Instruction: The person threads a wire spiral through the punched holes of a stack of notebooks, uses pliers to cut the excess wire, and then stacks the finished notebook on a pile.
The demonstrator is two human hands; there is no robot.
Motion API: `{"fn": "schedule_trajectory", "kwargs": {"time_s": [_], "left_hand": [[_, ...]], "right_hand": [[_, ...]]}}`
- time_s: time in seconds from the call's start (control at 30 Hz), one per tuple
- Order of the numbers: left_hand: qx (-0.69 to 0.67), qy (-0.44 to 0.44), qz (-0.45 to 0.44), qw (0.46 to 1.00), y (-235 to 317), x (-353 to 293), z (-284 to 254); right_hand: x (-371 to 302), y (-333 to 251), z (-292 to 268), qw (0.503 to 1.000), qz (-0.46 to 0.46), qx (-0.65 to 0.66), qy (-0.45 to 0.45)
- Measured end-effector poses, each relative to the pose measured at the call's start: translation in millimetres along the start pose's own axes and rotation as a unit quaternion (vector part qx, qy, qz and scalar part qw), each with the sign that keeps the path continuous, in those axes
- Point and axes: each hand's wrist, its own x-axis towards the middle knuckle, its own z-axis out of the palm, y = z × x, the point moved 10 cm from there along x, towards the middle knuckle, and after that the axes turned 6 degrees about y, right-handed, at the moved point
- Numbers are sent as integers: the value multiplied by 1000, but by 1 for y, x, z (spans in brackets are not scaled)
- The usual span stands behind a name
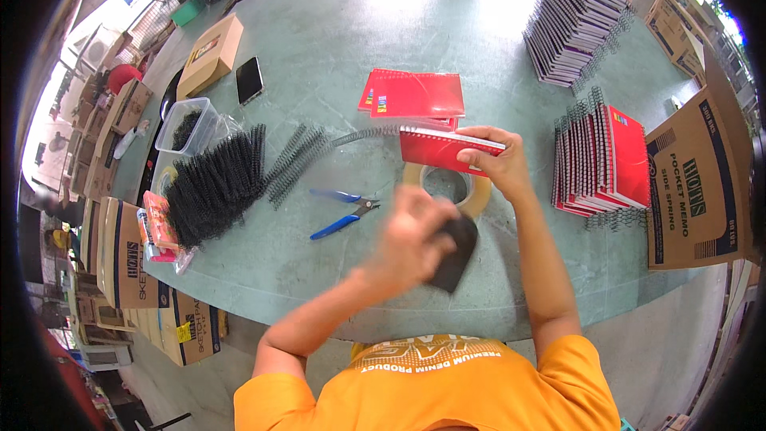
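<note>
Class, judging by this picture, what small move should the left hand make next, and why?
Probably bring the left hand up to the dark coil and guide it: the right hand holds the red notebook, the coil trails from its upper left corner, and the left hand is below, blurred.

The head-worn left fisheye camera faces down and forward over the orange shirt at the lower edge. The left hand and right hand sit mid-view at close range; the desk spreads around them, edges bowed.
</note>
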Motion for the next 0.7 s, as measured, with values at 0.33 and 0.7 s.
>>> {"fn": "schedule_trajectory", "kwargs": {"time_s": [0.33,0.7], "left_hand": [[145,299,133,934,36,57,-131],[45,30,8,999,-1,54,-60]], "right_hand": [[-10,8,2,999,40,2,15],[-9,7,-2,999,35,5,18]]}}
